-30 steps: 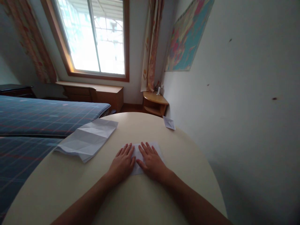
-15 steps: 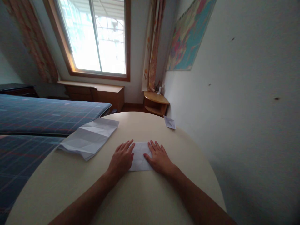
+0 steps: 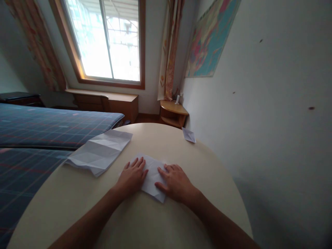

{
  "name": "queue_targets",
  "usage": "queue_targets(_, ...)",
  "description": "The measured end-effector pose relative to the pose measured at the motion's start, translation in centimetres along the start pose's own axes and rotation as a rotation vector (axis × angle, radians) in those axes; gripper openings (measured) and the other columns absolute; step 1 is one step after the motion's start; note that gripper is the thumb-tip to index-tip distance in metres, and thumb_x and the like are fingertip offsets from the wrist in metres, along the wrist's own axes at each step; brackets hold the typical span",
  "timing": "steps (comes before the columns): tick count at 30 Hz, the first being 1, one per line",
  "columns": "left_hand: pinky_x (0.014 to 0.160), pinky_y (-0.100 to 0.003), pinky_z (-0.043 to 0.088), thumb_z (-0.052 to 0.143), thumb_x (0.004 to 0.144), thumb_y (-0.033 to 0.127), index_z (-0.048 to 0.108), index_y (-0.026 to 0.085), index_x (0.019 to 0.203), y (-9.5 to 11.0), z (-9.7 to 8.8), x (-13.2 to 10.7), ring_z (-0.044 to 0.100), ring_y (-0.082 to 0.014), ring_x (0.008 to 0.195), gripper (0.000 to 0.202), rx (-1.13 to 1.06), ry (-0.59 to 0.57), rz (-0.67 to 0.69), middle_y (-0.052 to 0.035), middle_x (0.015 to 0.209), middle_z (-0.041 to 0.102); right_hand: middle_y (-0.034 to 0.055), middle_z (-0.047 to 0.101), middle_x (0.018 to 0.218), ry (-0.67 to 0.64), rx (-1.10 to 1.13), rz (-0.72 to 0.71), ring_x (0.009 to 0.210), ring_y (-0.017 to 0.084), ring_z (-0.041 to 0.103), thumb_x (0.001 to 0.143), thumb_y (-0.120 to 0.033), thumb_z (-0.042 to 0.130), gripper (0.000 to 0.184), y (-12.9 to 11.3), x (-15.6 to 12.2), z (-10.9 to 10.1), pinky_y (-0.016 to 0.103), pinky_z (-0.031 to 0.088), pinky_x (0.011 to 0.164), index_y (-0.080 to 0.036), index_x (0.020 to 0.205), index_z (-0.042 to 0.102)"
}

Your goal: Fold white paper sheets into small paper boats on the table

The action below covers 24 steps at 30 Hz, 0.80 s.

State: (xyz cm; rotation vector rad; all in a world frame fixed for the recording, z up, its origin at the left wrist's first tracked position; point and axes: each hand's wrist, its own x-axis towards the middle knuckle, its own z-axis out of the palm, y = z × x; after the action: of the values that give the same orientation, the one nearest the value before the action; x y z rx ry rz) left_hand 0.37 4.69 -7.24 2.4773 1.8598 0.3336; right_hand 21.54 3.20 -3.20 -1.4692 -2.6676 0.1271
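A folded sheet of white paper (image 3: 152, 177) lies at a slant on the round cream table (image 3: 145, 224), creases faintly visible on it. My left hand (image 3: 132, 175) rests on its left part, palm down, with the fingers stretched out. On its right edge lies my right hand (image 3: 174, 181), fingers extended and slightly bent, the thumb pointing left over the paper. Both hands cover portions of the sheet, so its full outline is hidden.
A larger creased white sheet (image 3: 103, 152) lies at the table's left edge. Near the far right edge sits a small folded paper piece (image 3: 189, 135). A bed with a blue plaid mattress (image 3: 52, 126) adjoins on the left; a white wall (image 3: 272, 145) stands to the right.
The folded paper has turned clockwise from square-on to slanted. My right hand has shifted slightly down with it, and my left hand has moved a little left.
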Motion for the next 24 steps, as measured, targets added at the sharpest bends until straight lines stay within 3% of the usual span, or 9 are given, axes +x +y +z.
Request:
queue_targets(5,0.11,-0.06,0.028,0.039,0.095,0.05,0.043,0.013,0.144,0.4,0.6,-0.2,0.029,-0.0376,0.142,0.061,0.025,0.001,-0.021,-0.0193,0.153,0.035,0.0098,0.072,0.103,0.014,0.143,-0.161,0.097,0.025,0.064,0.09,-0.049,0.057,0.043,-0.3,-0.2,-1.7,0.033,0.046,0.087,-0.025,0.124,0.066)
queue_targets(10,0.115,-0.058,0.02,0.036,0.095,0.056,0.036,0.017,0.148,0.1,0.8,-0.2,0.019,-0.0346,0.146,0.065,-0.043,-0.054,0.162,-0.0155,0.158,0.026,0.0021,0.074,0.083,0.013,0.297,-0.246,0.075,0.018,0.067,0.094,-0.037,0.052,0.027,0.9,0.6,-1.4,0.028,0.047,0.076,-0.028,0.108,0.073)
queue_targets(13,0.117,-0.054,0.018,0.041,0.094,0.055,0.031,0.021,0.15,0.0,0.3,-0.3,0.019,-0.03,0.147,0.066,-0.118,-0.075,0.299,-0.0115,0.158,0.029,0.0047,0.074,0.095,0.129,0.348,-0.243,0.09,0.019,0.067,0.092,-0.027,0.053,0.023,2.2,1.3,-0.5,0.03,0.048,0.085,-0.024,0.104,0.072)
queue_targets(16,0.119,-0.051,0.017,0.048,0.091,0.056,0.023,0.024,0.152,-0.1,0.1,-0.2,0.021,-0.0281,0.147,0.074,-0.191,-0.105,0.417,-0.009,0.158,0.029,0.0092,0.066,0.121,0.191,0.447,-0.263,0.113,0.02,0.06,0.087,-0.017,0.055,0.038,3.6,1.9,0.5,0.035,0.044,0.1,-0.019,0.125,0.06)
queue_targets(20,0.119,-0.052,0.019,0.055,0.088,0.053,0.029,0.028,0.151,0.0,-0.3,-0.2,0.028,-0.0295,0.144,0.072,-0.224,-0.135,0.515,-0.0086,0.158,0.029,0.0128,0.053,0.141,0.075,0.395,-0.274,0.137,0.025,0.041,0.088,-0.016,0.052,0.05,5.0,2.6,1.7,0.044,0.033,0.113,-0.015,0.138,0.049)
queue_targets(24,0.117,-0.051,0.026,0.054,0.09,0.04,0.035,0.029,0.148,1.4,-1.2,-0.9,0.033,-0.0295,0.142,0.062,-0.187,-0.166,0.542,-0.0096,0.157,0.032,0.0073,0.043,0.15,-0.016,0.279,-0.236,0.145,0.029,0.025,0.096,-0.028,0.045,0.047,5.4,2.8,2.0,0.05,0.024,0.117,-0.02,0.142,0.047)
